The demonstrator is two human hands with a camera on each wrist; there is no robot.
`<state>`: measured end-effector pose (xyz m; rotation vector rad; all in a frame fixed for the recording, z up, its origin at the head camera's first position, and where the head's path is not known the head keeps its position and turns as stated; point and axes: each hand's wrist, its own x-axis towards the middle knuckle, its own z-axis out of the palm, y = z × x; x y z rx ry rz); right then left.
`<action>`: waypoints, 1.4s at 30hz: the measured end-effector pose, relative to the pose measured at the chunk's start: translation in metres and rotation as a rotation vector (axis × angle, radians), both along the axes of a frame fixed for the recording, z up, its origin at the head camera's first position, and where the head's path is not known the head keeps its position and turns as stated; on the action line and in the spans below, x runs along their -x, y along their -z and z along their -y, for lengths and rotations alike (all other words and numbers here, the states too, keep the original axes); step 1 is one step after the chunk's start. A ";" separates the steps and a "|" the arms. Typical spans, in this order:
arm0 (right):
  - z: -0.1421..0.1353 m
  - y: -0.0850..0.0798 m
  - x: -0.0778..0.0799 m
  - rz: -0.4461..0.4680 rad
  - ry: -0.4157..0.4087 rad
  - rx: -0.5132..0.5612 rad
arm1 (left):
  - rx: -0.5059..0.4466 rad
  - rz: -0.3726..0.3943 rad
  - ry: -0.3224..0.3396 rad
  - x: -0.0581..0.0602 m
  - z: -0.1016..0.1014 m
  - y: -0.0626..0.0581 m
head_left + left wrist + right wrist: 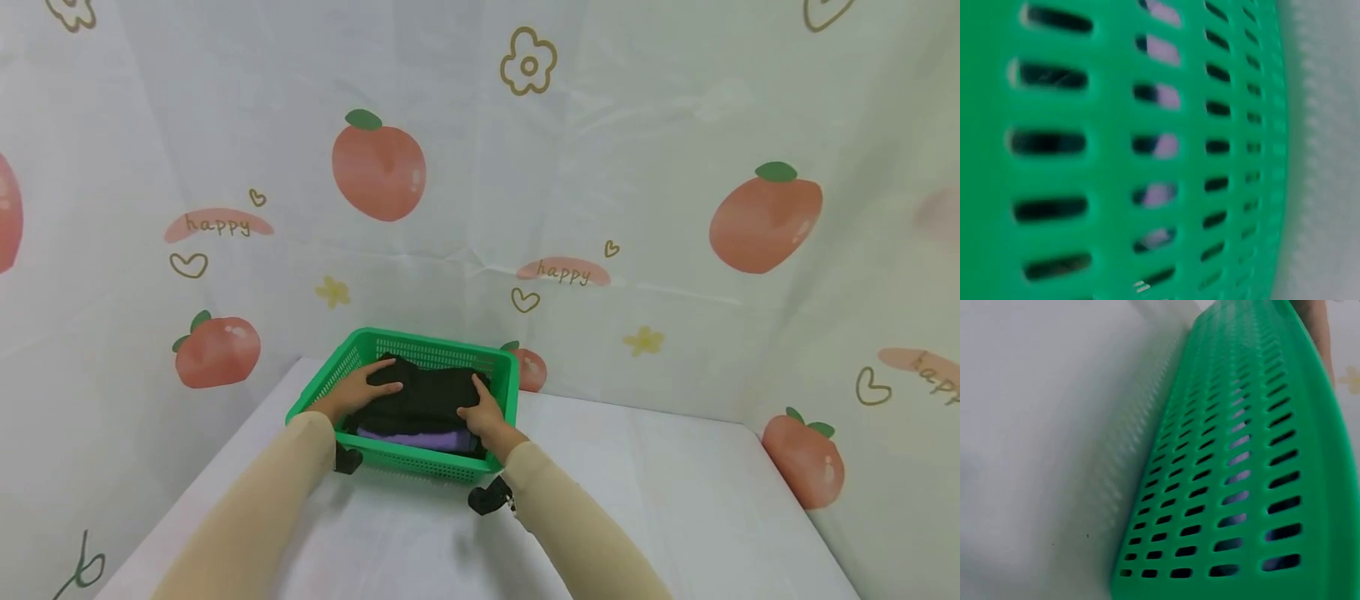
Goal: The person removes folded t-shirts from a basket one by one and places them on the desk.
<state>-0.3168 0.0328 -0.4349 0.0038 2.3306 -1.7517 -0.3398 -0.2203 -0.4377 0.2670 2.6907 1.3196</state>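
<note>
A folded black cloth garment lies in a green plastic basket, over a folded purple cloth. My left hand reaches over the front rim and rests on the garment's left end, with thumb and fingers spread apart. At the other end my right hand touches the black cloth, its index finger stretched out and the thumb apart from it. Both wrist views face the basket's slotted front wall, which hides the hands' contact. Purple shows through the slots of the basket wall in the right wrist view.
The basket stands on a white-covered table, towards its back left. Behind it hangs a white curtain printed with peaches and flowers. A black wrist device hangs below the right sleeve, another black device by the left.
</note>
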 end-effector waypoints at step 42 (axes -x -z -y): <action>-0.072 -0.030 -0.001 -0.107 0.092 0.316 | -0.184 0.002 0.050 0.007 -0.060 -0.027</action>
